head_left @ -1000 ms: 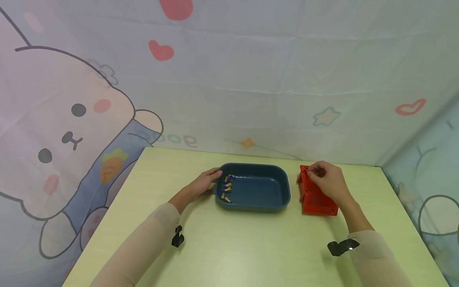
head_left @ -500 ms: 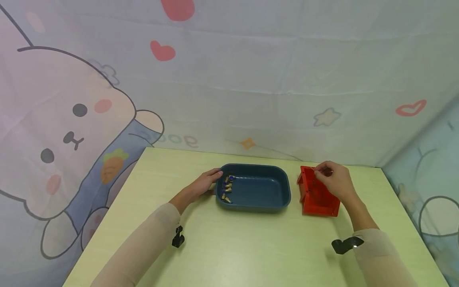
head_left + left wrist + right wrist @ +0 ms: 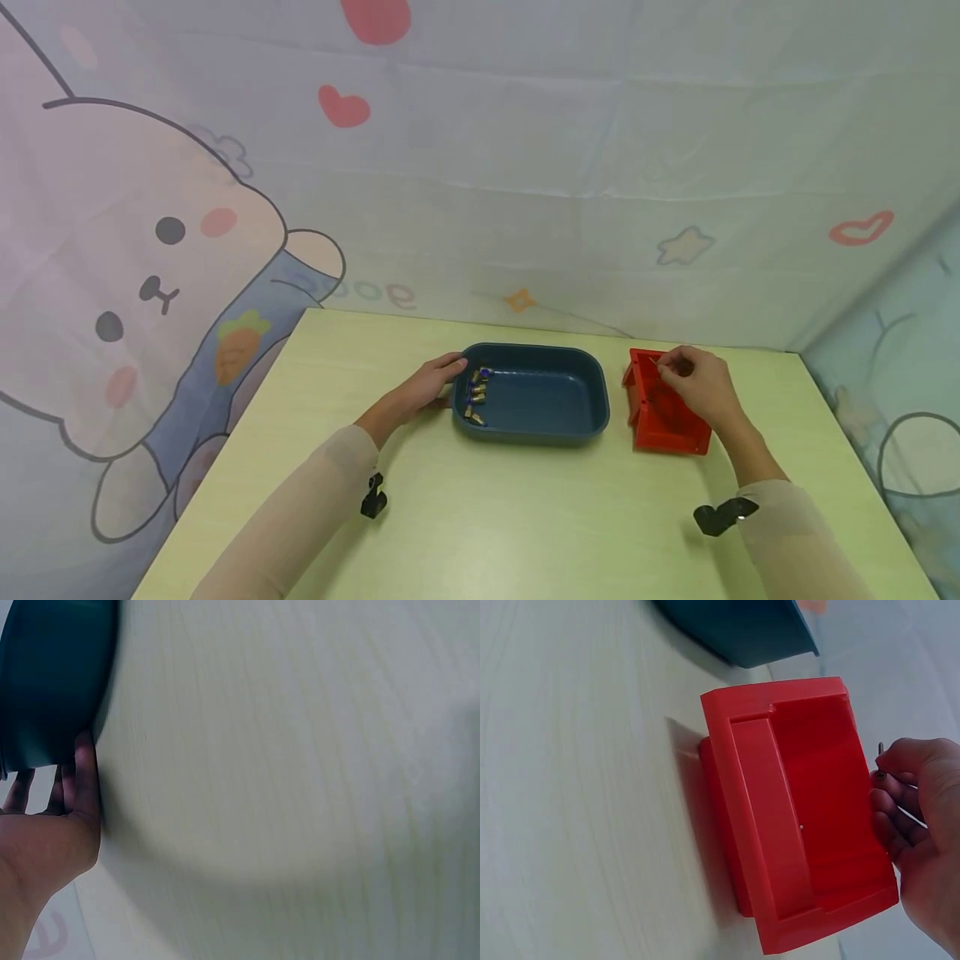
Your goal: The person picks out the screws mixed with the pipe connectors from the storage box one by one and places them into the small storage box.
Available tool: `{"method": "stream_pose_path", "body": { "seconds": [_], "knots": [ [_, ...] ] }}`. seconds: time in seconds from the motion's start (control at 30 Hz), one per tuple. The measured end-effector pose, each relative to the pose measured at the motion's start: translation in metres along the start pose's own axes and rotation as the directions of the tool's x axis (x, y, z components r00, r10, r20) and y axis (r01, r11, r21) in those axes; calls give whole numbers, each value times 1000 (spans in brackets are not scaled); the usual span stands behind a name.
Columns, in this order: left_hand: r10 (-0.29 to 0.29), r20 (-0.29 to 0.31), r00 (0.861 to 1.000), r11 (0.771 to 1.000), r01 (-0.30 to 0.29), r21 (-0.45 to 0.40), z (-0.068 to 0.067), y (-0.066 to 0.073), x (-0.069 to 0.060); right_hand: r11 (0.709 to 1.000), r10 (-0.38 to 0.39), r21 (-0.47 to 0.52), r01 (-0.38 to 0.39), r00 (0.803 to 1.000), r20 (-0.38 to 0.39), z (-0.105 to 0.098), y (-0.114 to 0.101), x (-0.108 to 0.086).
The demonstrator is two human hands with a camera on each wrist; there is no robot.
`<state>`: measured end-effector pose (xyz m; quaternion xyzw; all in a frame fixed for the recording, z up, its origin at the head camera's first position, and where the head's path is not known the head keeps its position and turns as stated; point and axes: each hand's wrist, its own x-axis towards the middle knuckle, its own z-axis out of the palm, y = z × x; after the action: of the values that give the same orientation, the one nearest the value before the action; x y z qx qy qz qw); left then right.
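My left hand rests against the left end of a dark blue plastic tray, fingers fairly straight and touching its wall. The left wrist view shows the thumb against the outside of the tray; the other fingertips are partly hidden. Several small brass fittings with blue parts lie along the tray's left side. Above the back of a red plastic bin, my right hand pinches a thin, dark, screw-like piece between thumb and fingertips. A tiny light speck shows inside the red bin.
The pale wooden table ends at a printed cloth backdrop just behind the tray and bin. A narrow gap separates tray and bin. Black camera mounts stick out from both sleeves.
My right hand has shifted slightly right over the red bin, then dipped a little, still pinching the thin piece. The left hand and the tray have stayed in place.
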<state>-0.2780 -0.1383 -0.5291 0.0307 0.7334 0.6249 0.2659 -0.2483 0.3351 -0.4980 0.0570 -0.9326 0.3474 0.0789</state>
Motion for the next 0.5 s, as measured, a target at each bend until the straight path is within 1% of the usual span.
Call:
{"method": "stream_pose_path", "body": {
  "seconds": [0.2, 0.5],
  "knots": [
    [8, 1, 1000, 1000, -8, -1, 1, 1, -1, 1000, 11, -4, -11, 1000, 9, 4, 0, -3],
    [16, -4, 1000, 1000, -16, -11, 3, 1, -1, 999, -13, -39, 14, 999, 31, 10, -1, -4]
  ]
}}
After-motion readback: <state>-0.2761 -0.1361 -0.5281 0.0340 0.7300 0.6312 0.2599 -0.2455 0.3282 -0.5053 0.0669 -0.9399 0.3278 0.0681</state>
